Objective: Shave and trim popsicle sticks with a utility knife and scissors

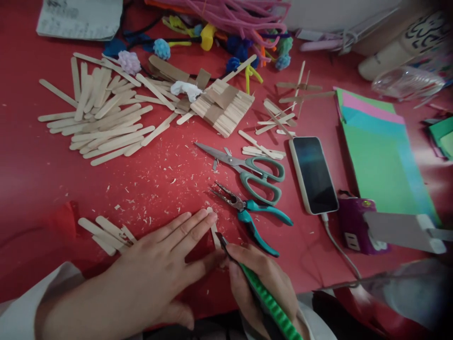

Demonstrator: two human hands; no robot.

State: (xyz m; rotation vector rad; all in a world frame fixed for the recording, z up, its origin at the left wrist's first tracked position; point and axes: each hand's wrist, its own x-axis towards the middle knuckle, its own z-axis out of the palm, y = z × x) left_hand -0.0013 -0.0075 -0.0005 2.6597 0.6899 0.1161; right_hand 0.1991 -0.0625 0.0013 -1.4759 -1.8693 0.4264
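My right hand (264, 276) is closed round a green utility knife (271, 302). Its dark blade end rests at a wooden craft stick (214, 231) lying on the red table. My left hand (166, 264) lies flat with fingers stretched out, its fingertips pressing the stick's far end and its index finger reaching toward the blade. Part of the stick is hidden under my hands. Just beyond my left hand lie a few cut sticks (106, 233). Teal-handled pliers (249, 215) and grey-green scissors (244, 167) lie beyond my right hand.
A pile of craft sticks (102, 113) and a taped stick bundle (224, 106) lie farther back. Wood shavings litter the red table (184, 184). At right are a phone (314, 174) on a cable, a purple box (354, 226) and coloured paper (378, 165). Pink pipe cleaners (240, 16) lie behind.
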